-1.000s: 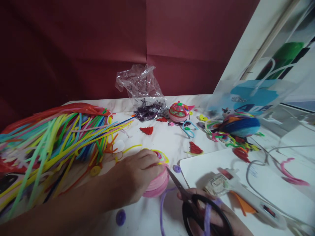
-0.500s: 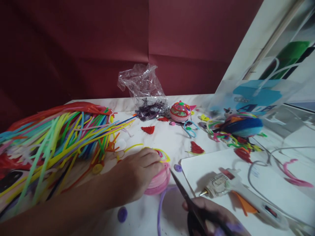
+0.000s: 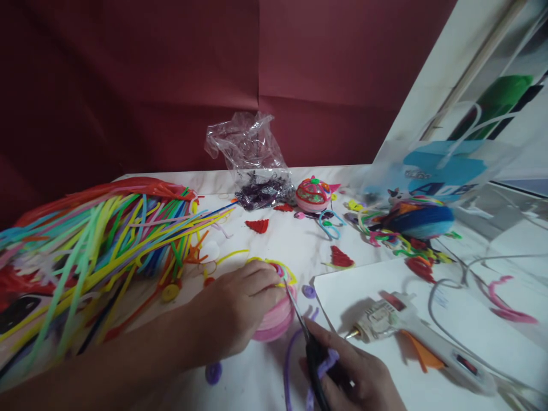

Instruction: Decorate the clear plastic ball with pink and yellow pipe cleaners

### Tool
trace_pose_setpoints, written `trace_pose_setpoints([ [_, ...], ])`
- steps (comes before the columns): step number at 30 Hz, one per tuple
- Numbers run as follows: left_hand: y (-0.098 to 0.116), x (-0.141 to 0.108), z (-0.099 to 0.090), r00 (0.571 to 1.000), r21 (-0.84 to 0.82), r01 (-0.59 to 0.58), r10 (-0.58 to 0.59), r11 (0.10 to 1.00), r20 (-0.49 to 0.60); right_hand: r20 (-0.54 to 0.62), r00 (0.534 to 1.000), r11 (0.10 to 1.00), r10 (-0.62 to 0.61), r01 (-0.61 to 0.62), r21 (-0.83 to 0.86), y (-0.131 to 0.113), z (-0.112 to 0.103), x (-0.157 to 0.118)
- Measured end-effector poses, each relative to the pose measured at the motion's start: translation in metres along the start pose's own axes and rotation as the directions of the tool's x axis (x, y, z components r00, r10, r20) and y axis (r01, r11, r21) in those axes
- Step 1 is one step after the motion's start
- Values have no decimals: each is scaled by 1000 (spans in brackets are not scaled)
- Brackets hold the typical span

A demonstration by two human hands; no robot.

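- Scissors (image 3: pixel 317 365) come in closer now: half a second ago the tip is by the side of the pink ball (image 3: pixel 274 322), and now it reaches in front of it, near the yellow loop (image 3: pixel 291 279) on top.
- Turned over a bit too is the right hand (image 3: pixel 355 365), and the long purple strip (image 3: pixel 287 359) bends a new way.
- Its fingers are shut tight around the scissors, with a purple bit (image 3: pixel 327 363) by them. The blades look close together.
- The left hand (image 3: pixel 240 302) stays in the same spot. Its fingers are close together, bent over the pink ball and holding it; the thumb is hidden.
- The pink ball sits on the table (image 3: pixel 295 242), between the two hands.
- One purple curl (image 3: pixel 309 291) lies just beside the ball, and another purple curl (image 3: pixel 213 373) lies under the left arm.
- The glue gun (image 3: pixel 385 322) stays on the right.
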State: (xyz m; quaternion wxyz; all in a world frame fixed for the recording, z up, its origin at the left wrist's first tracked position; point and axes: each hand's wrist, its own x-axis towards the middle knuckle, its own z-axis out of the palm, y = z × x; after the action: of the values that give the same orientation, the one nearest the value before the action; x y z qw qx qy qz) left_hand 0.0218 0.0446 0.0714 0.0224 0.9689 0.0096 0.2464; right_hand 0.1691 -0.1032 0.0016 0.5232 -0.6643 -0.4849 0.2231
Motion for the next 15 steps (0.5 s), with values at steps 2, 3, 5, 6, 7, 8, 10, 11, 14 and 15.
trace_pose_setpoints([
  [2, -1, -1, 1, 1000, 7, 7, -7, 1000, -1, 12, 999, 998, 39, -40, 52, -4, 1, 2],
  [3, -2, -2, 2, 1000, 6, 9, -9, 1000, -1, 31, 997, 992, 76, -79, 101, -7, 1, 3],
  [5, -4, -3, 4, 1000, 2, 4, -4, 1000, -10, 110, 977, 956, 183, -203, 212, -12, 1, 5],
  [6, -4, -3, 5, 1000, -1, 5, -5, 1000, -11, 161, 955, 920, 250, -286, 266, -13, 0, 7],
  [7, -5, -3, 6, 1000, -8, 8, -8, 1000, -5, 207, 926, 874, 315, -368, 317, -14, 0, 9],
  [8, -5, -2, 6, 1000, -18, 11, -11, 1000, 6, 245, 896, 821, 370, -439, 366, -15, 0, 10],
  [10, -6, -1, 7, 999, -38, 19, -18, 999, 29, 296, 854, 720, 427, -520, 460, -14, 0, 13],
  [11, -6, -1, 7, 999, -44, 23, -22, 999, 34, 315, 845, 683, 432, -534, 498, -14, -1, 14],
  [14, -6, 0, 7, 998, -52, 54, -53, 997, 26, 341, 839, 636, 425, -545, 547, -14, -1, 16],
  [15, -6, -1, 7, 998, -56, 62, -62, 996, 18, 337, 841, 629, 424, -541, 559, -13, -1, 15],
])
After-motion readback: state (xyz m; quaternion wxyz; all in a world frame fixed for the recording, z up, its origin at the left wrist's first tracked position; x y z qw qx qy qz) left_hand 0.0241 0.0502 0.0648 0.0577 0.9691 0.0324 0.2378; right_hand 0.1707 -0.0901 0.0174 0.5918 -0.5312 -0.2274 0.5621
